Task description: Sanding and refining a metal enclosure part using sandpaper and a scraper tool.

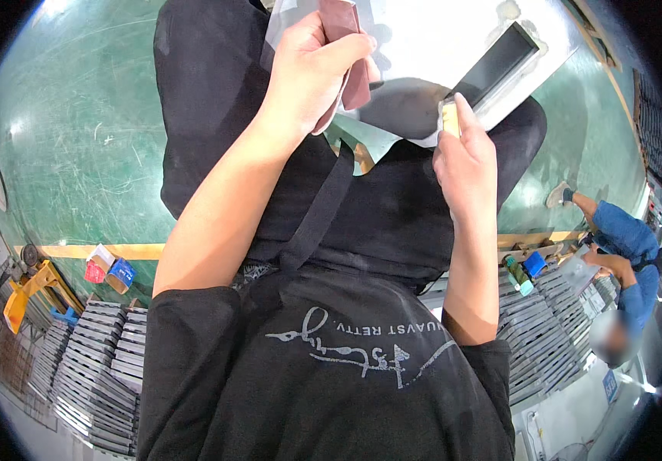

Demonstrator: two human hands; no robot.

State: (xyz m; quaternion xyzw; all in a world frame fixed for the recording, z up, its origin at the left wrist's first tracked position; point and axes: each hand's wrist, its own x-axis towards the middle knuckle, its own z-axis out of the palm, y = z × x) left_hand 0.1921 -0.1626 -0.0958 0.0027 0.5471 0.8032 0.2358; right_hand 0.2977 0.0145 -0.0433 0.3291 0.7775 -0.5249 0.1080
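Note:
My left hand (304,73) is closed round a folded reddish-brown strip that looks like sandpaper (342,23); its lower end hangs below my fingers. A white panel (408,38) with grey smudged patches lies across my lap, under and beyond both hands. My right hand (465,157) is closed at the panel's near right edge, thumb and fingers round a small pale-yellow block (451,121). Just beyond that hand, a dark long rectangle (496,65) slants across the panel; whether it is an opening or a separate piece I cannot tell.
Green floor (85,115) surrounds my crossed legs. Behind me are stacks of grey slats (92,369) on the left and more (546,323) on the right. Small boxes (122,273) and a yellow metal frame (35,296) stand at left. Another person (627,238) works at right.

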